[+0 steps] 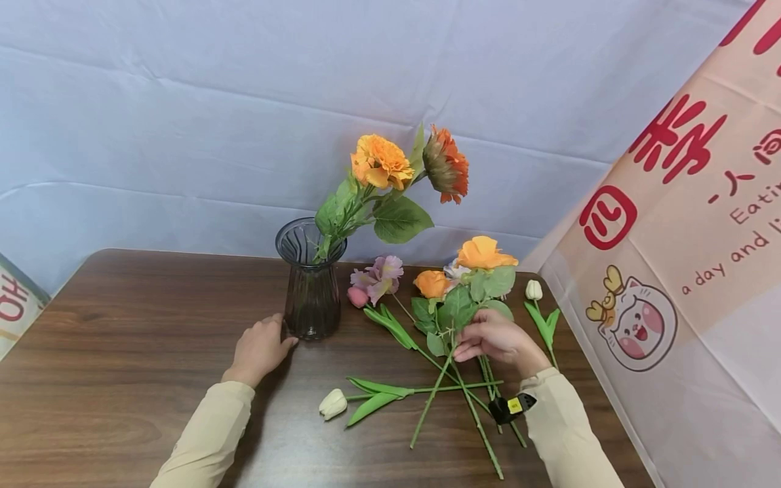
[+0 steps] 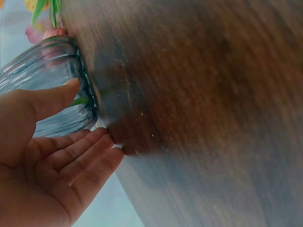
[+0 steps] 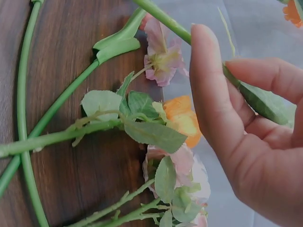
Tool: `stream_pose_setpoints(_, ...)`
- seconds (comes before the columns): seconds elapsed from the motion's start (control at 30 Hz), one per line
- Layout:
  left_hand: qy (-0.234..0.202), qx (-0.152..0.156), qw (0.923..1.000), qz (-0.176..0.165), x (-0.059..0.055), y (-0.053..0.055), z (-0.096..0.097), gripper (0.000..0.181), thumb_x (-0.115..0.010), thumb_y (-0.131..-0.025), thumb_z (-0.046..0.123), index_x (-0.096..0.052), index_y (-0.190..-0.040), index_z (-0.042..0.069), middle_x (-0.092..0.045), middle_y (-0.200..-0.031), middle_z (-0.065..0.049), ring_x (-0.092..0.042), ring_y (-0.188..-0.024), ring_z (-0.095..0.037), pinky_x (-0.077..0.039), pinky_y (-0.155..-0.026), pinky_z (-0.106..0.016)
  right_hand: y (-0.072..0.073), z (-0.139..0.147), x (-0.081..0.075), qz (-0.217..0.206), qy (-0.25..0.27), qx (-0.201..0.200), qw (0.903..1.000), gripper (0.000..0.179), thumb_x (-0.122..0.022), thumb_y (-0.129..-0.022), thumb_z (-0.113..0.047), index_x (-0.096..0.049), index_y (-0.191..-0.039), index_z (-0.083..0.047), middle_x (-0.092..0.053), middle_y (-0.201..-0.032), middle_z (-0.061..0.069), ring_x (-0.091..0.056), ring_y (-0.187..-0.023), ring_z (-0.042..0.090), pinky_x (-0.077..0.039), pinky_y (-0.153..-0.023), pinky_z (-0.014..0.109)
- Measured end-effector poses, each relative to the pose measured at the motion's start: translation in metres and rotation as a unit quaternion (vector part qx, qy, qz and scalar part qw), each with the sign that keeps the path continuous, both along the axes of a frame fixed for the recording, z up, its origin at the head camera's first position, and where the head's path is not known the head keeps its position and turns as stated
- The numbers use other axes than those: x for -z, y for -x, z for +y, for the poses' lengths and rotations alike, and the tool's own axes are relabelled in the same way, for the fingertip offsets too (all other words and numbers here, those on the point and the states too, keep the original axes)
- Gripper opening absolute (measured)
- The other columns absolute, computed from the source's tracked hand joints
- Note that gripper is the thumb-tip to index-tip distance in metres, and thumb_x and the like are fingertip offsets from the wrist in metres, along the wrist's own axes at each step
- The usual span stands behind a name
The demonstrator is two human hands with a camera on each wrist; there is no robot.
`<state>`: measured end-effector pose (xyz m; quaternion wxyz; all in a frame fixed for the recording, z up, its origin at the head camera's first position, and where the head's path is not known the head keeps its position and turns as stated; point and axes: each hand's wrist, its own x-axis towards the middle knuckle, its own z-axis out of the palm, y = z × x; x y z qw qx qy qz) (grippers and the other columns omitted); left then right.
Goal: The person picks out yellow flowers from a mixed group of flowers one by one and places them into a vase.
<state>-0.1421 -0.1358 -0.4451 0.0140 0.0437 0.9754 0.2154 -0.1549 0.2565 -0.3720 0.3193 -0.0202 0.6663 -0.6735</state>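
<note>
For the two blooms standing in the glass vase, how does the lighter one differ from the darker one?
The lighter bloom is yellow-orange; the darker bloom is reddish orange. The lighter bloom shows its petals to the head camera, while the darker bloom is turned side-on, showing its greenish underside. Both lean right from the vase.

Left fingers [image 2: 87, 158] loosely extended; right fingers [image 3: 270, 74] pinched.

The head view is evenly lit; wrist views look dimmer, softer; the table [image 1: 311, 366] gleams faintly.

Dark grey vase [image 1: 312, 305], orange rose [image 1: 486, 253]
</note>
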Motion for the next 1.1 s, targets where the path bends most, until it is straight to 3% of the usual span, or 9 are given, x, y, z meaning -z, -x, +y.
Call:
stream_pose_setpoints(0.37, -0.005, -0.002, 1.0, -0.007, 0.0, 0.0, 0.0, 0.055, -0.066, -0.084, 0.022, -0.047, -0.121, -0.014, -0.055, -0.113, -0.031, -0.056, -0.094, -0.046, -0.046, -0.075, -0.054, 0.001, -0.007, 0.002, -0.014, 0.037, 0.053, 0.9978, 0.016, -0.036, -0.088, 0.013, -0.049, -0.085, 0.022, -0.062, -0.072, 0.018, -0.067, -0.068, 0.025, -0.053, -0.072, 0.038)
stream_pose_setpoints(1.1, -0.003, -0.001, 1.0, -0.01, -0.002, -0.001, 0.0, 0.056, -0.066, -0.084, 0.023, -0.047, -0.122, -0.014, -0.054, -0.113, -0.031, -0.056, -0.094, -0.046, -0.046, -0.075, -0.054, 0.001, -0.013, 0.001, -0.034, 0.116, 0.117, 0.9858, 0.027, -0.035, -0.088, 0.013, -0.06, -0.078, 0.011, -0.062, -0.076, 0.02, -0.067, -0.074, 0.029, -0.052, -0.076, 0.037)
